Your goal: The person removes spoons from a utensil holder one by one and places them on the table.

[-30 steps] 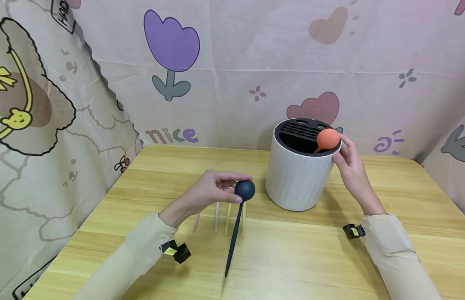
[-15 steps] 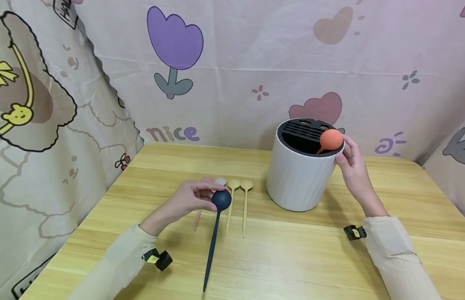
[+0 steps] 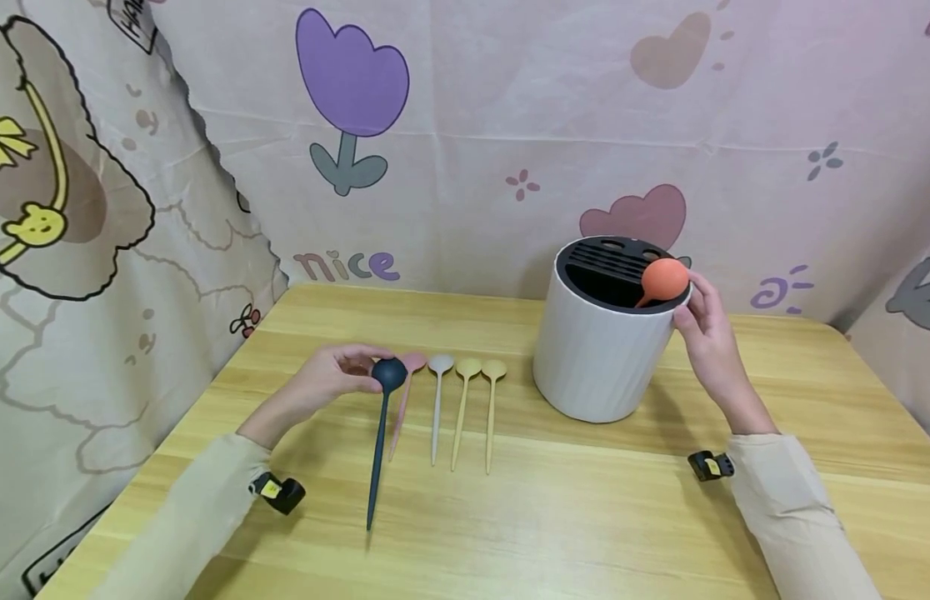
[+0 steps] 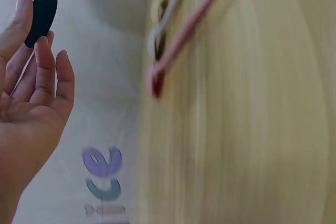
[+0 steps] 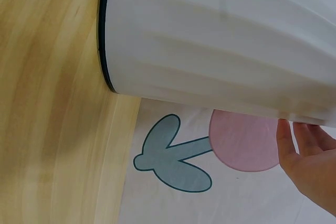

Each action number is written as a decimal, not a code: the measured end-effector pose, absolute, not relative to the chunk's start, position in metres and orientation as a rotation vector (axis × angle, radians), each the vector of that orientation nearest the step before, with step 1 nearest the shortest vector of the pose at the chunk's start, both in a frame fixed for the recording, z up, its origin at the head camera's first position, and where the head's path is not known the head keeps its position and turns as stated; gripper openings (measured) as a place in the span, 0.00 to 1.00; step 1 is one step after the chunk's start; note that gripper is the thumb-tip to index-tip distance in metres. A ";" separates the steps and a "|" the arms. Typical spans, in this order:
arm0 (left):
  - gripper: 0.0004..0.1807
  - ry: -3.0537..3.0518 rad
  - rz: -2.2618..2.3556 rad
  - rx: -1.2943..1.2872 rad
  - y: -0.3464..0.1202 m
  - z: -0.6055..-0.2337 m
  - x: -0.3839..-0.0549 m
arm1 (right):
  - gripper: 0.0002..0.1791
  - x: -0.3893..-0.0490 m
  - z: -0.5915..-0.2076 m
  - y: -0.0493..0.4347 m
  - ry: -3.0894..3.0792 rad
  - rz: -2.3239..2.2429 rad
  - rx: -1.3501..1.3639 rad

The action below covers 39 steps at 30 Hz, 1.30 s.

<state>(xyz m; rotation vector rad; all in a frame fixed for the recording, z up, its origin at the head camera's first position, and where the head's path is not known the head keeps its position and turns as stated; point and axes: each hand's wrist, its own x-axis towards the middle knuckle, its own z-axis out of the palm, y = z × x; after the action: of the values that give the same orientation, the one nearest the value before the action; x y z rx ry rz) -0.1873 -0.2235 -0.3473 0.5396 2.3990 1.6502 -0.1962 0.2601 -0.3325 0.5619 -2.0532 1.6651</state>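
Observation:
In the head view my left hand [image 3: 326,382] pinches a dark navy spoon [image 3: 379,442] by its bowl, and the handle points toward the table's front. The left wrist view shows the spoon's bowl [image 4: 43,18] between thumb and fingertips. To its right a pink spoon [image 3: 402,408], a white spoon [image 3: 437,408] and two yellow spoons [image 3: 462,408] lie in a row. My right hand [image 3: 712,354] rests against the right side of a white utensil holder [image 3: 600,358]. Its fingertips touch the holder's wall in the right wrist view. An orange spoon [image 3: 665,280] sticks out of the holder beside that hand.
The holder's black top [image 3: 603,260] has slots, round holes and a larger opening. It stands on a wooden table [image 3: 570,517] toward the back right. A patterned cloth [image 3: 465,100] hangs behind the table and on both sides.
My left hand has carried the navy spoon leftward, from beside the holder to the left end of the spoon row. The row behind it has come into view. My right hand stays at the holder.

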 end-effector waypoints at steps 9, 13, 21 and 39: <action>0.25 2.480 1.525 0.423 -0.257 -0.367 -0.232 | 0.27 -0.197 -0.336 0.260 -2.025 1.703 0.579; 0.26 2.438 1.495 0.347 -0.262 -0.379 -0.244 | 0.27 -0.198 -0.337 0.259 -2.068 1.668 0.560; 0.27 2.341 1.505 0.387 -0.264 -0.401 -0.259 | 0.27 -0.199 -0.336 0.257 -2.104 1.632 0.531; 0.29 2.332 1.453 0.352 -0.249 -0.406 -0.279 | 0.27 -0.198 -0.332 0.262 -2.059 1.693 0.549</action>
<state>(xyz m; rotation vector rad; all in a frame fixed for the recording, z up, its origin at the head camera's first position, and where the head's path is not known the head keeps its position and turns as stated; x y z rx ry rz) -0.2790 -0.2486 -0.4059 0.3520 2.3318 1.4532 -0.1983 0.2615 -0.3318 0.5490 -2.0587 1.6926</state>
